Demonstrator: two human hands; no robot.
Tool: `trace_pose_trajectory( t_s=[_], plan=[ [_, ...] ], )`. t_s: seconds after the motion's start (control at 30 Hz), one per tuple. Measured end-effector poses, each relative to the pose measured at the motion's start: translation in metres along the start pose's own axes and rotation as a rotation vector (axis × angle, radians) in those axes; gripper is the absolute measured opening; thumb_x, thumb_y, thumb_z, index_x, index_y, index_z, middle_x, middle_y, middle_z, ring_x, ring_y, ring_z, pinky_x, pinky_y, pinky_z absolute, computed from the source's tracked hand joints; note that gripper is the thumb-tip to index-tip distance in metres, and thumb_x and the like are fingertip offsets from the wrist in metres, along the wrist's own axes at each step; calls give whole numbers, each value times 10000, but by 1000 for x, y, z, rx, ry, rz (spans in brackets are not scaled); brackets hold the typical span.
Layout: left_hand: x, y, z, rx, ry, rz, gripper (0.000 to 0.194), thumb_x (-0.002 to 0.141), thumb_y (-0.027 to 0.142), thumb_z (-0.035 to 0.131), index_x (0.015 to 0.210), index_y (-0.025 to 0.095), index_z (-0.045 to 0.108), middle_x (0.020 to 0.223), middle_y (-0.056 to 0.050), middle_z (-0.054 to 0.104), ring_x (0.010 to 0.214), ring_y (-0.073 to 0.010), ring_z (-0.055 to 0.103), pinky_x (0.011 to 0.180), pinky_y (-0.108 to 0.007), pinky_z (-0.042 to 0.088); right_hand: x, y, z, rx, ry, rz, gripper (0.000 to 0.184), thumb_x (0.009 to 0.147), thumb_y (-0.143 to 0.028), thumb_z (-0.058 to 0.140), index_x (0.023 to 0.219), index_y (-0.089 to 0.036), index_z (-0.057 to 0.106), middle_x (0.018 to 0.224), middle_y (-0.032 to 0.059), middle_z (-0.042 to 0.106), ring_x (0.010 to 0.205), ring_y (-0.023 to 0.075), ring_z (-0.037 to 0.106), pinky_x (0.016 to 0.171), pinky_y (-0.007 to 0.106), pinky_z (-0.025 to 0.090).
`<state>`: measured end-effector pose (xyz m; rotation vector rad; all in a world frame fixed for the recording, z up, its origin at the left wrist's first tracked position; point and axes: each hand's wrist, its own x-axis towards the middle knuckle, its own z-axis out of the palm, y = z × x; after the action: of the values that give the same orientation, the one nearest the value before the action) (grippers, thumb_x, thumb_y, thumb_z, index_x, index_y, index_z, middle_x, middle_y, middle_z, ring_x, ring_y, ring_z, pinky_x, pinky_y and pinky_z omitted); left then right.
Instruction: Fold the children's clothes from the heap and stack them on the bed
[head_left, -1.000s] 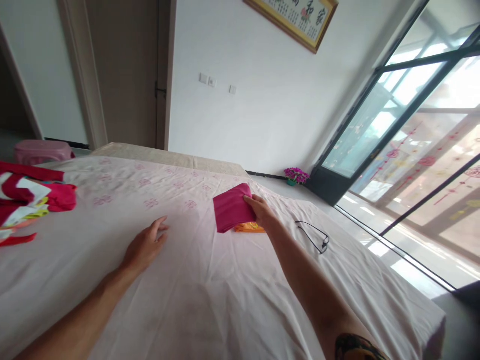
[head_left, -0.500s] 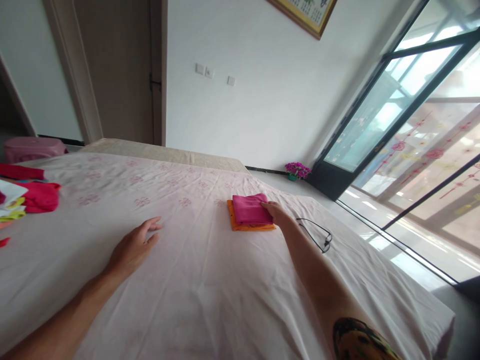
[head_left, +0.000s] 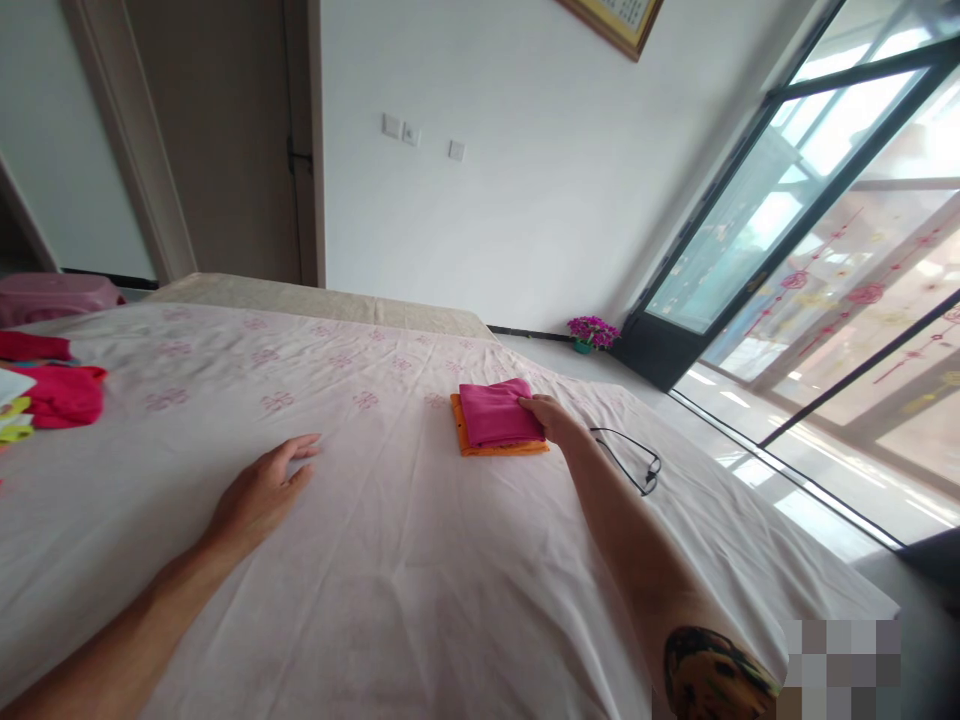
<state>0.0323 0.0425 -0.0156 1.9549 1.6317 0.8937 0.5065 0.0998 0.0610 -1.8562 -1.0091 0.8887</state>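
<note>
A folded pink cloth lies on top of a folded orange cloth on the bed sheet. My right hand grips the right edge of the pink cloth, thumb on top and the other fingers mostly hidden beneath. Over the sheet to the left, my left hand holds nothing, its fingers and thumb apart. Whether it touches the sheet I cannot tell.
Crumpled red, white and yellow clothes lie at the left. Black-framed glasses rest just right of my right forearm. A pink stool stands beyond the bed, and purple flowers sit on the floor near the glass door.
The view has shifted slightly, moving the whole scene a little left and up. My right hand stays at the pink cloth's edge, and my left hand remains nearly where it was.
</note>
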Motion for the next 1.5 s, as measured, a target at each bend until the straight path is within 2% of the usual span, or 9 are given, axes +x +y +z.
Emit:
trace_pose_trajectory(
  t_s=[0.13, 0.27, 0.4, 0.57, 0.7, 0.9, 1.03, 1.23, 1.5],
  plan=[
    [2, -4, 2, -8, -9, 31, 473, 858, 397, 437, 1273, 216, 574, 1318, -57, 648, 1207, -239, 601, 1040, -363, 463, -3, 1, -3, -159, 68, -56, 226, 716, -329, 780, 708, -187, 603, 544, -19, 557, 559, 150, 556, 558, 260, 452],
    [3, -6, 3, -6, -27, 32, 475, 867, 397, 430, 1285, 218, 565, 1337, -57, 632, 1212, -234, 593, 1036, -368, 466, -11, -9, -7, -309, 174, -119, 203, 726, -296, 752, 859, -169, 665, 788, 66, 676, 931, 260, 635, 803, 334, 473],
    [3, -4, 2, -4, -26, 32, 471, 866, 378, 421, 1286, 217, 560, 1320, -52, 642, 1203, -231, 598, 1033, -365, 465, -24, -26, 9, -582, 284, -292, 419, 896, -361, 555, 1280, -197, 580, 1347, 150, 567, 1305, 313, 450, 1062, 427, 335],
    [4, -2, 1, 1, -25, 35, 483, 853, 397, 423, 1271, 212, 578, 1313, -50, 650, 1201, -238, 605, 1035, -369, 472, -33, -30, 47, -1000, 152, -513, 561, 1022, -495, 250, 1507, -238, 362, 1577, 69, 350, 1469, 297, 209, 1162, 499, 158],
    [3, -1, 0, 3, -19, 29, 479, 842, 399, 433, 1253, 216, 596, 1307, -49, 657, 1206, -241, 605, 1041, -371, 474, -29, -11, 61, -1148, 34, -522, 535, 1038, -491, 222, 1507, -287, 377, 1604, 22, 309, 1488, 258, 176, 1184, 456, 108],
    [2, 0, -1, 31, -24, 33, 477, 832, 407, 447, 1235, 224, 625, 1301, -40, 657, 1159, -244, 630, 1004, -353, 498, -25, 9, 63, -1180, 41, -559, 529, 1040, -455, 213, 1505, -281, 397, 1591, 14, 337, 1487, 267, 183, 1192, 462, 105],
    [3, 1, 0, 70, -6, 69, 436, 836, 392, 442, 1181, 232, 656, 1251, -45, 677, 1169, -248, 614, 1015, -358, 479, -26, 4, 64, -1168, 50, -576, 534, 1035, -437, 221, 1501, -253, 408, 1585, 42, 348, 1488, 274, 173, 1194, 486, 90],
    [4, -2, 0, 78, -5, 100, 402, 847, 368, 431, 1138, 231, 671, 1234, -41, 677, 1154, -231, 620, 1012, -342, 471, -34, -17, 69, -1109, -56, -481, 577, 1016, -556, 161, 1533, -344, 305, 1606, 7, 303, 1447, 300, 252, 1130, 576, 216],
    [4, 0, 0, 42, 2, 119, 347, 849, 287, 442, 1093, 232, 681, 1200, -33, 687, 1158, -201, 613, 1031, -323, 454, -48, -7, 95, -1099, -16, -557, 546, 1011, -559, 239, 1526, -391, 308, 1602, -13, 308, 1475, 293, 166, 1149, 631, 59]
  ],
)
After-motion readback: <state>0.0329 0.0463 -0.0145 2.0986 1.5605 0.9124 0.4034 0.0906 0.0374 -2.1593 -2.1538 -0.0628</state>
